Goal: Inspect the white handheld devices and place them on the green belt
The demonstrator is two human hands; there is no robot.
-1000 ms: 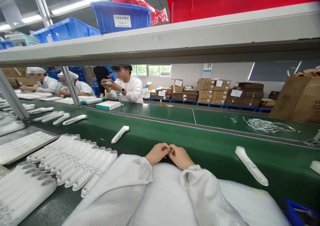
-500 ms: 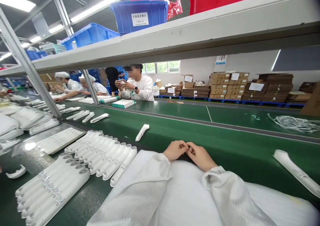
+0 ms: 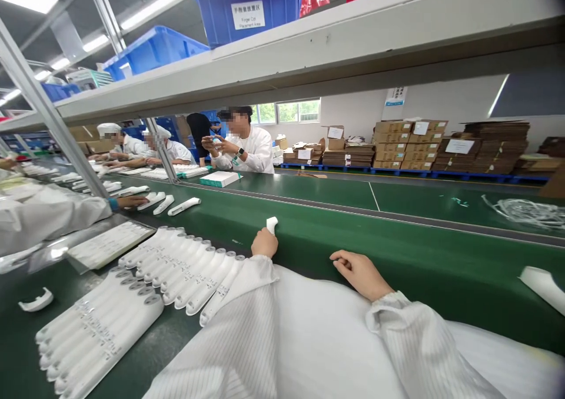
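My left hand (image 3: 265, 243) is closed around the lower part of a white curved plastic housing (image 3: 272, 223) on the green conveyor belt (image 3: 309, 237); its angled head sticks out past my fingers. My right hand (image 3: 359, 274) hovers at the belt's near edge, empty, with fingers loosely bent and the thumb apart. Left of my arm, a row of white handle-shaped housings (image 3: 189, 269) lies side by side. Nearer to me is a second batch of such housings (image 3: 99, 334). Another white housing (image 3: 545, 288) lies on the belt at the far right.
Several white housings (image 3: 184, 206) lie farther left on the belt, where a co-worker's hand (image 3: 132, 201) reaches in. A small curved white part (image 3: 36, 300) lies at left. Overhead runs a shelf (image 3: 282, 69) with blue bins (image 3: 247, 10). A person in white (image 3: 258, 152) works opposite.
My hands have parted: the left moved left and took hold of the white housing, while the right stayed nearly in place. Belt pieces shifted right. A co-worker's hand came in at left.
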